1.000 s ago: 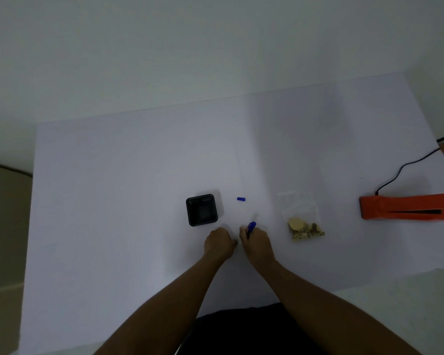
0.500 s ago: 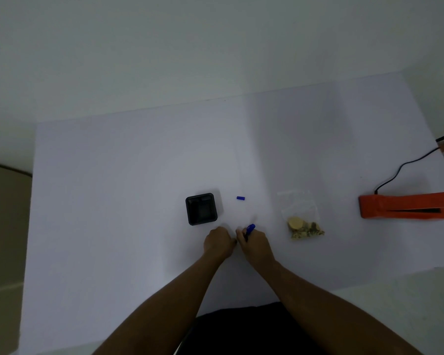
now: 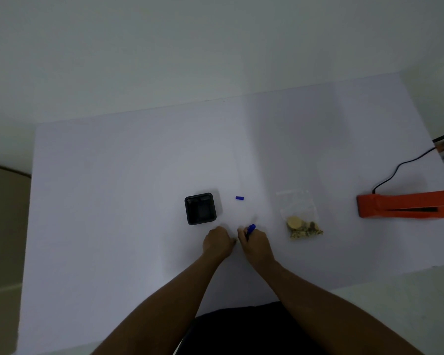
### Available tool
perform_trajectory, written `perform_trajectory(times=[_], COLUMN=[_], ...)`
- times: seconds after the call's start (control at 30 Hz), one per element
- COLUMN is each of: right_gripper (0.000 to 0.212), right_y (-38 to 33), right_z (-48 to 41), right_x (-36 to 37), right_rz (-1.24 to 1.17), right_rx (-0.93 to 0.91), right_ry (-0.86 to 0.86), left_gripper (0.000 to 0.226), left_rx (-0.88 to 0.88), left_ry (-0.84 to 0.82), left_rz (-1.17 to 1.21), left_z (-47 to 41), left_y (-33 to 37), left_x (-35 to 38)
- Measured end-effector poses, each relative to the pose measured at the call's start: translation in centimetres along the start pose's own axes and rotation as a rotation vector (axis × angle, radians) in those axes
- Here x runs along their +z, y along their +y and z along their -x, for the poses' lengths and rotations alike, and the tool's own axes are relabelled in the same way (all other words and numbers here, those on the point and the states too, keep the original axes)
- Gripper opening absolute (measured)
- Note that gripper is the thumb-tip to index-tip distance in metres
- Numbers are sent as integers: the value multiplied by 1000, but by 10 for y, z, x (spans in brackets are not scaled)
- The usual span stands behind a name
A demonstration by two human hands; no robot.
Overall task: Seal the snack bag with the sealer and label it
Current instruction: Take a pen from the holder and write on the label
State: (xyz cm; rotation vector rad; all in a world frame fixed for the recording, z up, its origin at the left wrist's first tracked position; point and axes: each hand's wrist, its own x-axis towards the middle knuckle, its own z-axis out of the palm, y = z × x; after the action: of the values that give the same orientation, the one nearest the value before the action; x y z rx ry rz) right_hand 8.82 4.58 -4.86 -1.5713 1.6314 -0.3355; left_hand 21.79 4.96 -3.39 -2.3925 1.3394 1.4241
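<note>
- The desk (image 3: 113, 201) was white and took up most of the head view, with a pale wall behind it.
- The right hand (image 3: 255, 243) was curled around a blue pen (image 3: 250, 230), whose upper end stuck out above the knuckles and leaned up and to the right.
- The pen's lower end was hidden by the fingers, so it was not clear whether the tip touched the desk.
- The left hand (image 3: 218, 242) lay just beside the right one, folded into a loose fist with its knuckles up; I could not tell whether it pinched anything, and nothing showed beneath it.
- Both hands were low on the desk, close to the person's body, and both forearms were bare.
- The bag (image 3: 300, 217) lay flat on the desk to the right of the hands, apart from them. It was clear plastic, with tan and brown snacks bunched at its near end.
- Whether the far edge of the bag was sealed could not be made out.
- The sealer (image 3: 405, 207) was orange and sat at the right edge of the desk, well apart from the bag. Its upper arm stood slightly raised over the base.
- A black cord (image 3: 395, 170) ran from the sealer's left end up and off to the right.
- A black square tray (image 3: 200, 208) sat just beyond the left hand.
- A small blue cap (image 3: 239, 198) lay on the desk between the tray and the bag, beyond the hands.
</note>
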Motion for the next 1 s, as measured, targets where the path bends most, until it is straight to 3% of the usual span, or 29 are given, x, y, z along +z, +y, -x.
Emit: perform_trajectory(times=[0.8,1.0], right_gripper=[44,35], right_y=[8,-12], right_z=[6,10], right_x=[-9,-22], right_rz=[-31,-236], right_rx=[71,82], right_ry=[-44,10], left_gripper=[33,30], left_rx=[-33,-15], left_ry=[2,28], left_rz=[-13,-20], left_z=[3,7], left_y=[2,2], left_x=[0,3])
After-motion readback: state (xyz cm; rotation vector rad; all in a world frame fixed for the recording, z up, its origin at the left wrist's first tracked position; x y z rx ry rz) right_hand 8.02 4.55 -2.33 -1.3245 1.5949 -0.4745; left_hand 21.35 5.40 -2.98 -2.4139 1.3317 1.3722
